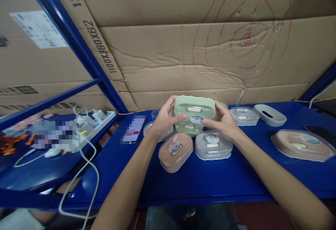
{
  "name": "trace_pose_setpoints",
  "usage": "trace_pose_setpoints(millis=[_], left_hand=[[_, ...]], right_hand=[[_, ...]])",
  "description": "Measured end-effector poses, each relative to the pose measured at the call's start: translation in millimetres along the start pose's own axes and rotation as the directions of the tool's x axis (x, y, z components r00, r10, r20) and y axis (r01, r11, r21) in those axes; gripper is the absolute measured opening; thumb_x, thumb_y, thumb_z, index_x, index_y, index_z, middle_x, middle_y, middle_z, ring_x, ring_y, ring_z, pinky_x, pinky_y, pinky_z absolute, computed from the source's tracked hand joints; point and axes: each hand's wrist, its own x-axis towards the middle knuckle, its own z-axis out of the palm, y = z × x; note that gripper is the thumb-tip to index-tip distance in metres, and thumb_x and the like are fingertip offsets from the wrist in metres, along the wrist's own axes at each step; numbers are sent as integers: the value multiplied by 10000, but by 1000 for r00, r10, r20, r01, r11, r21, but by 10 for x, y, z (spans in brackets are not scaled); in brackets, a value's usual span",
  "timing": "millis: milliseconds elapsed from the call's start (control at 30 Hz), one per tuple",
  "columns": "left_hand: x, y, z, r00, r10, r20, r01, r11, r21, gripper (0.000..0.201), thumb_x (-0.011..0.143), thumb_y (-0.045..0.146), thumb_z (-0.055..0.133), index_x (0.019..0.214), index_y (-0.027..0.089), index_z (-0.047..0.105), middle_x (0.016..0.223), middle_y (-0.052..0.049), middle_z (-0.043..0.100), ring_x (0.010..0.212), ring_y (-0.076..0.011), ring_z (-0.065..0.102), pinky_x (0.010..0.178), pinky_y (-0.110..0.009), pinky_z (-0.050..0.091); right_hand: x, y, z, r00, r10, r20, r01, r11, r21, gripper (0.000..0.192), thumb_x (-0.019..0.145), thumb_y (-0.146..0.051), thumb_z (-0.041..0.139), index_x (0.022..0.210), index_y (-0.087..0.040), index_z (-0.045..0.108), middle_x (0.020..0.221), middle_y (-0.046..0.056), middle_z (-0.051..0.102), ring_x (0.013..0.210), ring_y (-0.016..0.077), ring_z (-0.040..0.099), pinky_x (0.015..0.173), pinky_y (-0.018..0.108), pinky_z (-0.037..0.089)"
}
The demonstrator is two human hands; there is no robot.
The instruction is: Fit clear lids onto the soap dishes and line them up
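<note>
The green soap box (194,115) is held up above the blue bench (199,179), its long axis running left to right, with the left hand (165,121) and right hand (223,121) each gripping one end, equally near. Just below lie a pink box (175,151) and a grey box (213,144), lids on; their contents may be nothing, the view is unclear. A phone (133,129) lies to the left.

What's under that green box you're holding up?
Under the green box, a pink box and a grey box rest on the blue shelf. More clear-lidded boxes behind it are mostly hidden.
</note>
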Motion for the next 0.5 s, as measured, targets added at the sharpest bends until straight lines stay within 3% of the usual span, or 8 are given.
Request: trace_pose_setpoints(millis=[167,500], left_hand=[[9,23,-56,997,-39,64,38,999,9,617,756,358,996,1233,217,632,1283,-98,711,1218,-272,689,1017,-374,583],[-22,45,-38,997,-52,50,51,999,20,592,747,334,1006,1199,228,638,1200,-61,710,1128,-226,695,919,-306,577]], right_hand=[[5,17,-61,999,21,27,-21,1000,10,591,702,-437,999,1210,-339,713,1314,20,766,1265,302,696,1099,495,592],[-11,-64,-92,998,65,19,-66,997,39,560,651,-403,1027,1118,-331,727,1175,10,765,1120,273,712,965,434,622]])
